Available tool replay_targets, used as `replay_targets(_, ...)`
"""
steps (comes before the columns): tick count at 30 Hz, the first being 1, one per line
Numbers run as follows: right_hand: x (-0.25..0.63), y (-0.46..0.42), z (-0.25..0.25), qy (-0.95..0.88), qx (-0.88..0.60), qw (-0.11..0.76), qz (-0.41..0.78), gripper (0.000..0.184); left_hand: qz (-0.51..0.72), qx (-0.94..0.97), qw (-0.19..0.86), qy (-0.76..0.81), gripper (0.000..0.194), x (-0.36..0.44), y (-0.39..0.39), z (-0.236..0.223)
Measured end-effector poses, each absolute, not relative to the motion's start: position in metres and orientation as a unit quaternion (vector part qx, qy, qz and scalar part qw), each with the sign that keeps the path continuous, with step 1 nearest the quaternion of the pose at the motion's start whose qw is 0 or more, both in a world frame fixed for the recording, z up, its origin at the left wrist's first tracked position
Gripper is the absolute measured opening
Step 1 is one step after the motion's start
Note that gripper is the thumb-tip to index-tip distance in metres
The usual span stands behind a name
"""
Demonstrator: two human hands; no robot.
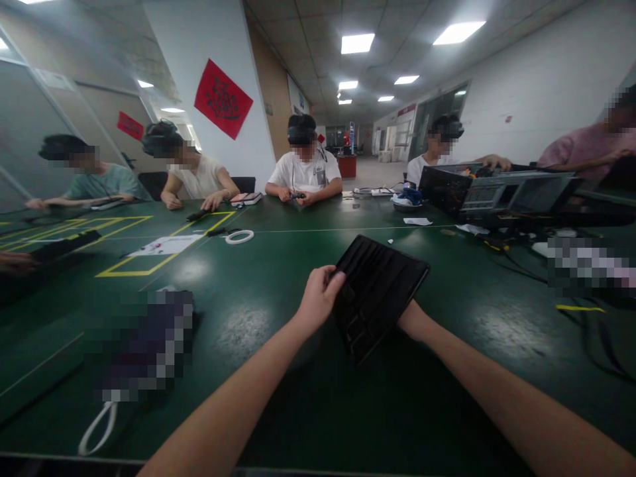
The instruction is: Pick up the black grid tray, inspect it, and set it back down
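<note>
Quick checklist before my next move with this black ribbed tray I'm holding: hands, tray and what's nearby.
1. Left hand gripping the edge of the black ribbed tray: ok.
2. Right hand holding the tray's lower edge: cannot tell, its hold is hidden behind the tray.
3. Tray's underside: cannot tell, hidden.
4. White cable loop apart from both hands: ok.
5. Pixelated item on the green table apart from the tray: ok; what it is: cannot tell.

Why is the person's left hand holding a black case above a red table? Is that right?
The colour is wrong: the table is dark green, not red, as the head view shows. The left hand does hold the black case above it.
</note>
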State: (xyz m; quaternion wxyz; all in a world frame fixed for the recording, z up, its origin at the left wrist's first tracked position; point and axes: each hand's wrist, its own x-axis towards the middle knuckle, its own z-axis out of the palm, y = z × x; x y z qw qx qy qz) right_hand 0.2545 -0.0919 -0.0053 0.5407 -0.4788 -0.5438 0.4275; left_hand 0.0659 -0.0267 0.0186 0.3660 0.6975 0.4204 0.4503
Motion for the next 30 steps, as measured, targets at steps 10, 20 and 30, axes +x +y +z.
replay_targets(10,0.265,-0.089,-0.024,-0.465,-0.439,0.581,0.503,0.056,0.420,0.463,0.654,0.425,0.007,0.053,-0.025,0.027)
replay_targets(20,0.266,-0.090,-0.022,-0.509,-0.426,0.563,0.492,0.057,0.407,0.539,0.637,0.372,0.029,0.060,-0.041,0.030)
replay_targets(30,0.263,-0.094,-0.012,-0.520,-0.449,0.569,0.452,0.047,0.455,0.658,0.459,0.387,0.014,0.073,-0.045,0.022)
